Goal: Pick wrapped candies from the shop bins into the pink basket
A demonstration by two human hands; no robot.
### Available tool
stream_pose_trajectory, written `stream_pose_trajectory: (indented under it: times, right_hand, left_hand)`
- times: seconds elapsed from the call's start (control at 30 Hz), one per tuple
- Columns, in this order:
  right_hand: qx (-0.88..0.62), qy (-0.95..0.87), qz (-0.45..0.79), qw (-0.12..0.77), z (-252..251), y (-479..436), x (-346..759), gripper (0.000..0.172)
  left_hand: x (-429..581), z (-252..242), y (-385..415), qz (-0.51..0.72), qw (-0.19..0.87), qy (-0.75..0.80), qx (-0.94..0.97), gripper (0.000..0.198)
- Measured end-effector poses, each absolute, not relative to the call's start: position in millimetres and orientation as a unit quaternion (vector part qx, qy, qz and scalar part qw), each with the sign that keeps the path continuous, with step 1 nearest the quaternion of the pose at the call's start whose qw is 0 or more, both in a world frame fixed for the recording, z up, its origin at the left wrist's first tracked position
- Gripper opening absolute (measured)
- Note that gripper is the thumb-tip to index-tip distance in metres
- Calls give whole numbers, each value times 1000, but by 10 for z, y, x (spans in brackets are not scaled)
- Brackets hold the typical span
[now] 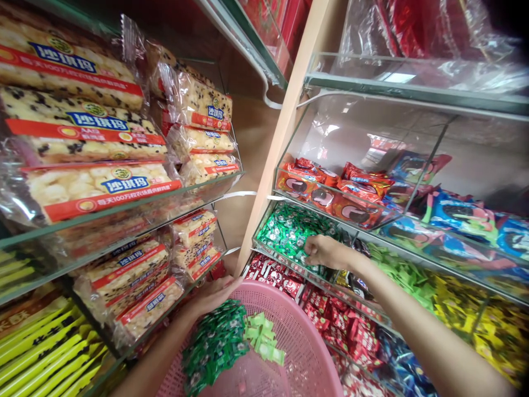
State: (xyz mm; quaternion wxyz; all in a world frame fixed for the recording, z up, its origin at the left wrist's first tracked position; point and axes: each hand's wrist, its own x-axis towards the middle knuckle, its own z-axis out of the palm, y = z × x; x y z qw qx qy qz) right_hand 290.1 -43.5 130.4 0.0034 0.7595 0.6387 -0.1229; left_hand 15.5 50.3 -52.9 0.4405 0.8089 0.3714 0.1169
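My right hand [326, 252] is in the shelf bin of green-wrapped candies [285, 229], its fingers curled closed against them. Whatever those fingers hold is hidden. Below is a pink plastic basket [318, 342] with perforated sides. Inside it, dark green candy packets [217, 344] form a big heap, and a smaller pile of light green packets [264, 336] lies to their right. My left hand [212, 295] is at the basket's far left rim with its fingers stretched out flat; I cannot tell how firmly it touches the rim.
Glass shelves on the left hold wrapped sachima bars [103, 187], with yellow packets [49, 347] lower down. A wooden post [275, 149] divides the shelving. To the right, glass-fronted bins hold red packets [363, 179], blue packets [463, 215], red candies [339, 320] and yellow candies [463, 309].
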Motion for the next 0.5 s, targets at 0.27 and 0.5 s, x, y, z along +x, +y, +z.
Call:
stream_pose_trajectory:
  times: [0.27, 0.5]
  right_hand:
    - [783, 611, -79, -80, 1486, -382, 2985, 15]
    - [750, 531, -324, -224, 1403, -305, 2852, 27]
  left_hand:
    - [158, -545, 512, 118, 442, 375, 806, 54]
    - [164, -551, 518, 117, 443, 379, 804, 55]
